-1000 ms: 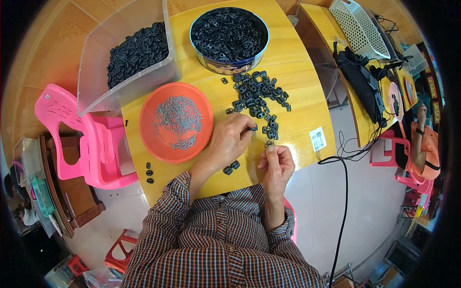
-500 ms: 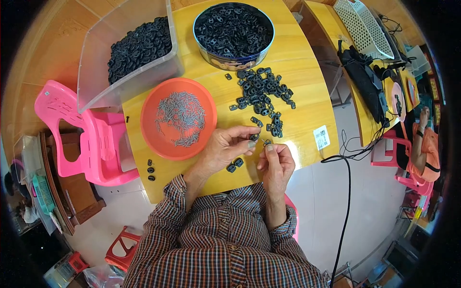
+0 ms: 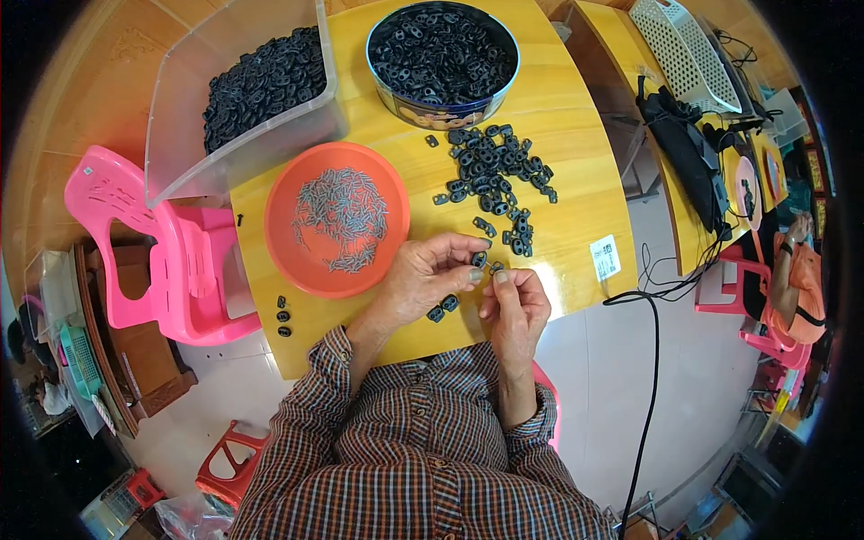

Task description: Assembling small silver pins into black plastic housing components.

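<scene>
Over the near edge of the yellow table (image 3: 405,346), my left hand (image 3: 432,277) pinches a small black plastic two-hole piece (image 3: 479,259) between thumb and fingers. Close to its right, my right hand (image 3: 516,310) is closed in a pinch on another small dark piece (image 3: 495,267), mostly covered by the fingertips. Two black two-hole pieces (image 3: 443,309) lie on the table just below my left fingers. Beyond my hands spreads a loose pile of the same black pieces (image 3: 490,166). An orange-red plate (image 3: 279,261) with many small grey metal pins (image 3: 346,211) is left of my left hand.
A clear plastic bin (image 3: 180,171) of black parts stands at the far left, a round tin (image 3: 441,115) of them at the back. Several black pieces (image 3: 284,317) sit by the left edge. A pink chair (image 3: 162,270) stands left; a black cable (image 3: 652,378) hangs right. Another person (image 3: 796,288) sits far right.
My hands stay nearly in place, both still pinching. The black piece in my left fingers shows a little more now. The whole view has shifted slightly.
</scene>
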